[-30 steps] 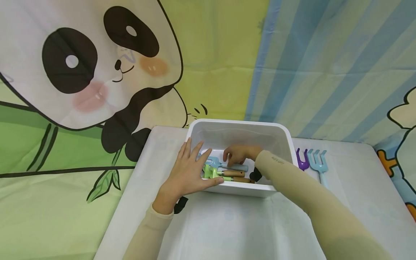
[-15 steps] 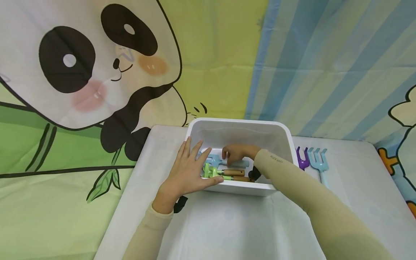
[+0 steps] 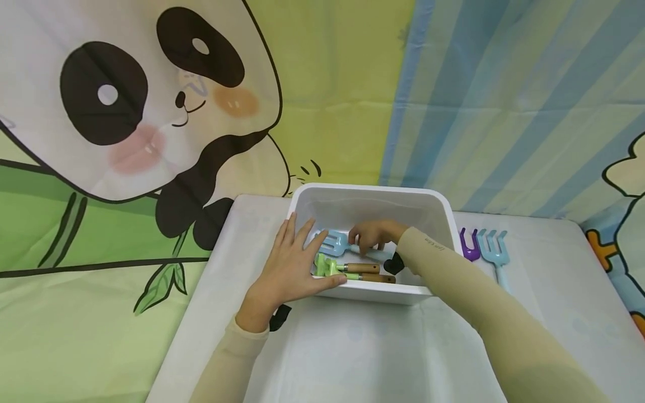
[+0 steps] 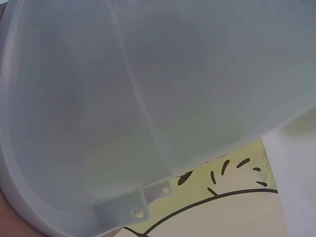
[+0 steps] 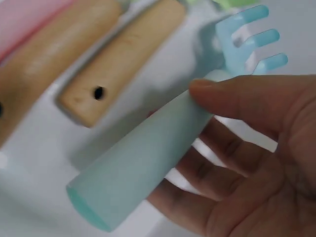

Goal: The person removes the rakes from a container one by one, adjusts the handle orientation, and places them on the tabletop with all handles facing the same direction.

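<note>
In the head view my right hand [image 3: 370,234] reaches down into a white plastic bin [image 3: 373,188]. It grips the handle of a light blue hand fork [image 3: 335,243]; the right wrist view shows the thumb on top of the pale handle [image 5: 143,158] and curled fingers beneath it. My left hand [image 3: 289,263] rests over the bin's front left corner, fingers spread and straight, thumb along the front rim. Beside the blue fork lie green tools [image 3: 325,266] with wooden handles [image 3: 360,268]. The left wrist view shows mainly the bin's outer wall [image 4: 163,89].
Right of the bin, a purple hand fork [image 3: 470,246] and another light blue fork [image 3: 495,251] lie on the white-covered table [image 3: 378,347]. A printed curtain [image 3: 332,101] hangs behind. Something pink [image 5: 24,19] shows at the right wrist view's corner.
My right hand has shifted slightly right along with the blue fork, whose handle end now slants more toward the near right. The left hand stays put on the rim.
</note>
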A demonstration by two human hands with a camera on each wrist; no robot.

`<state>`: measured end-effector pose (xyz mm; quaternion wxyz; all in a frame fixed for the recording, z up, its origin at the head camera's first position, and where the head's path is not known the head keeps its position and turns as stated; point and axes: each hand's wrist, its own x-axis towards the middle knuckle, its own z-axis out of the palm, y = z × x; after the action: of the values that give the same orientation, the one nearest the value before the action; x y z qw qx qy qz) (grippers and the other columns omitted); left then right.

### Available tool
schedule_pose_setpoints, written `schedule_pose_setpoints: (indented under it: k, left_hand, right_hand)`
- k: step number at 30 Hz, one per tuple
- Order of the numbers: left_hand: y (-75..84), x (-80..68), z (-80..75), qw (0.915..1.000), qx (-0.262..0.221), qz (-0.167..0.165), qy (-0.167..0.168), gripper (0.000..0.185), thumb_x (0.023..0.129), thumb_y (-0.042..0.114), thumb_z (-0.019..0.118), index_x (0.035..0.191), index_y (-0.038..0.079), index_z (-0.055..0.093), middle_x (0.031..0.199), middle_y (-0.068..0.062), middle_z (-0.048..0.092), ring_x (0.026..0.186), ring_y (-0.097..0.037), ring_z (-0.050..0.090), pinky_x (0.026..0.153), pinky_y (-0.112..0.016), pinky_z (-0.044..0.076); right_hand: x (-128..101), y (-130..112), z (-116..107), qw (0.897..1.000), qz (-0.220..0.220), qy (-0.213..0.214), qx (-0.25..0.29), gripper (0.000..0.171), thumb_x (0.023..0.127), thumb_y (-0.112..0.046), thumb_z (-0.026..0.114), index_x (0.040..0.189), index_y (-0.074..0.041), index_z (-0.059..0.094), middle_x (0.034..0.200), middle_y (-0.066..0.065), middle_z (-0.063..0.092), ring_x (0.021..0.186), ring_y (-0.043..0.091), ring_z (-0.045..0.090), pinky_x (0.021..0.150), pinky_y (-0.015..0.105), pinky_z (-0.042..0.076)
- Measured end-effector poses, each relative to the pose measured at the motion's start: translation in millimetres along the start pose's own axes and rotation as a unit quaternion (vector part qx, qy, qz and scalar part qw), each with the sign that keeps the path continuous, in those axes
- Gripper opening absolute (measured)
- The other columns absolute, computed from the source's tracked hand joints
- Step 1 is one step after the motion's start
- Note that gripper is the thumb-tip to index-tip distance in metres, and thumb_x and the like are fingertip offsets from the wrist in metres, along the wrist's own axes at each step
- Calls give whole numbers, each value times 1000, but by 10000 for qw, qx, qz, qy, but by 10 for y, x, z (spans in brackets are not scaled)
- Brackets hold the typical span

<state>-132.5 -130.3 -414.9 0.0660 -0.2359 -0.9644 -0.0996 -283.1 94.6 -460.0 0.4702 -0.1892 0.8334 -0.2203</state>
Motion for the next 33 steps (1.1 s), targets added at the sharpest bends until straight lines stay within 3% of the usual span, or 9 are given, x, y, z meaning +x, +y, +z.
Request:
schedule_pose_setpoints:
  k: [18,28,33]
  left_hand:
    - [14,-6,-6,10000,20,-17,-24,104,80,90,37,151,15,46,158,-19,32,148,-49,2,119,-53,0]
    - [15,-7,0,10000,-51,-62,-52,105,80,91,36,151,14,46,159,-19,29,148,-47,0,119,-52,-1]
    - [15,-14,-11,9999,-67,-118,-89,106,79,91,38,151,14,46,160,-18,28,149,-46,-1,119,-52,-1]
  right_hand:
    - [-586,-140,-163,9996,67,-127,-252,42,92,0,62,132,-5,50,130,15,49,91,24,57,79,47,56]
    - [-1165,-184,-283,9996,-223,98,-133,40,92,-2,62,130,-3,50,131,21,50,92,25,62,72,41,57]
    - [-1469,-210,-352,9984,-514,209,60,35,95,-3,61,128,-2,50,118,18,56,91,27,61,74,40,56]
